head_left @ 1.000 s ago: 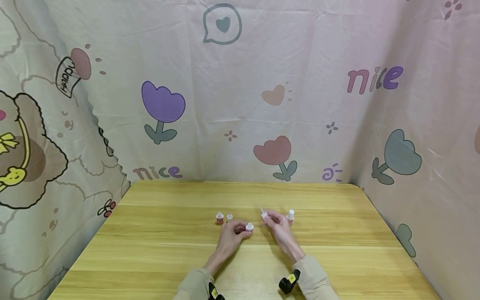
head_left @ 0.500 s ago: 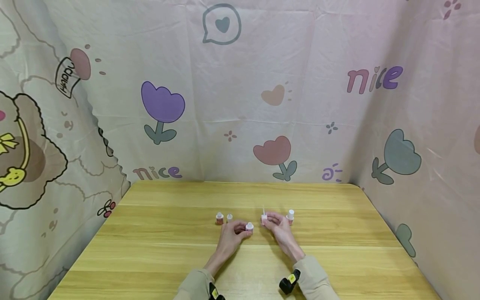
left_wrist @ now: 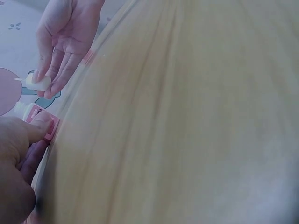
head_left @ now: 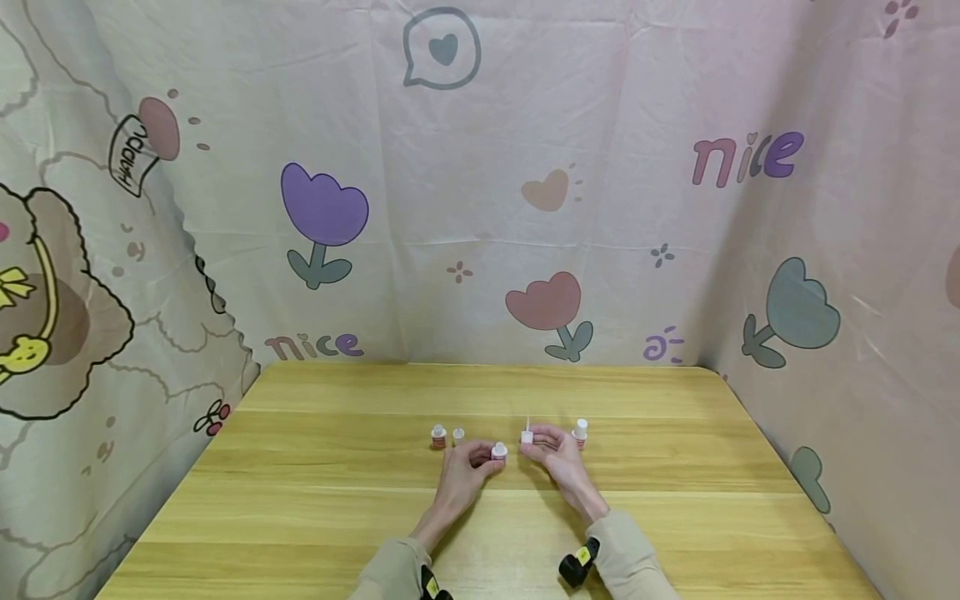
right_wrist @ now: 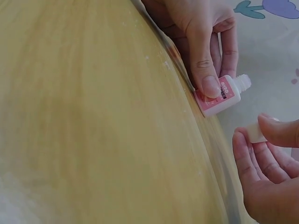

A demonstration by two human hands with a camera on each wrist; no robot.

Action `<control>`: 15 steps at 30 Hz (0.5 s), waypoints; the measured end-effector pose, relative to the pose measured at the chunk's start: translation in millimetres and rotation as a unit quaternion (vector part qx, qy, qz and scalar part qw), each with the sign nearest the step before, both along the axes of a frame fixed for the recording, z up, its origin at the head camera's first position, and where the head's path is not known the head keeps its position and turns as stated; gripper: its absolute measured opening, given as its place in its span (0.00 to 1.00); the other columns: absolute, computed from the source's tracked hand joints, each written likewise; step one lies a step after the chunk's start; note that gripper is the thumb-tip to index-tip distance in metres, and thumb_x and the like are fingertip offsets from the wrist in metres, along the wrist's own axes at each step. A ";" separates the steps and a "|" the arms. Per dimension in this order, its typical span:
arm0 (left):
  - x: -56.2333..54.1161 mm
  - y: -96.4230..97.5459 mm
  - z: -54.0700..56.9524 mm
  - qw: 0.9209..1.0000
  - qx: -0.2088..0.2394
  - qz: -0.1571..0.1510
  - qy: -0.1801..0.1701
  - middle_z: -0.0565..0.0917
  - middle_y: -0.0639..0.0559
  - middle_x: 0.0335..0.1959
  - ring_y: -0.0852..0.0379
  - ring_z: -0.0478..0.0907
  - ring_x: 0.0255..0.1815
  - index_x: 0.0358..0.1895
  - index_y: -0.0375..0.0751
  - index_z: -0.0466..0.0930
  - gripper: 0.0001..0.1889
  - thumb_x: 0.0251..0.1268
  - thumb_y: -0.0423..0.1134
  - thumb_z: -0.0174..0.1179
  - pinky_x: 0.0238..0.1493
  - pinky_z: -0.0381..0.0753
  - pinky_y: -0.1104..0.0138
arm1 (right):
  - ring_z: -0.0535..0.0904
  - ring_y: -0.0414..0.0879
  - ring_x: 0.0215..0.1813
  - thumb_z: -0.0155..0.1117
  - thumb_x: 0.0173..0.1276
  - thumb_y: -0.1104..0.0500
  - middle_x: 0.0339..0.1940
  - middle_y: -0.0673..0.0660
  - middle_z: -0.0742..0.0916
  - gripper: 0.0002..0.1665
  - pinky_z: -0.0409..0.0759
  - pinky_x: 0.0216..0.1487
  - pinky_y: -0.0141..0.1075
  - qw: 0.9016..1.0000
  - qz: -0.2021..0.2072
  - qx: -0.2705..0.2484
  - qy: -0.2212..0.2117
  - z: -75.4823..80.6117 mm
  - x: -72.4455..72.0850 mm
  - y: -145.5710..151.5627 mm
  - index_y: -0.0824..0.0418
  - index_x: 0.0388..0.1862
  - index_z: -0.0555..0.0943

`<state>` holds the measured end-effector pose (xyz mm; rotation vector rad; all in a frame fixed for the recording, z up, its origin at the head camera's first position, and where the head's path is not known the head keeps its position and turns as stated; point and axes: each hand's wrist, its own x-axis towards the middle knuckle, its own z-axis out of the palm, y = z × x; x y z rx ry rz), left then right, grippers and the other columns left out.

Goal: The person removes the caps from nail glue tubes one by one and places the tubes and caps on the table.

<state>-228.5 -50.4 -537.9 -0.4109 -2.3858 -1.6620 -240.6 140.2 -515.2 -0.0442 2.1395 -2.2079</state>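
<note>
In the head view my left hand grips a small white bottle with a pink label, standing upright on the table. Its narrow neck is uncapped, as the right wrist view shows on the bottle. To the right, my right hand pinches a white cap between thumb and fingers. A thin stem points up from that cap, which is apart from the bottle. In the left wrist view the cap and its stem show near the bottle.
Left of the bottles, a second pink-labelled bottle stands beside a small white piece, partly hidden behind my left hand. A bottle with a tall white cap stands just behind my right hand. A patterned cloth hangs behind the wooden table.
My right hand has turned the cap, so its stem has swung from leaning left to pointing straight up. The left hand and its bottle stay in place.
</note>
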 end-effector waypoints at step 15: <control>-3.2 4.2 -1.9 1.000 0.015 -0.007 0.003 0.91 0.40 0.40 0.48 0.90 0.41 0.46 0.32 0.86 0.11 0.60 0.30 0.70 0.44 0.85 0.73 | 0.84 0.42 0.43 0.70 0.58 0.73 0.46 0.70 0.88 0.21 0.82 0.46 0.28 0.999 -0.003 0.048 0.011 -4.2 -3.8 0.9 0.78 0.51 0.78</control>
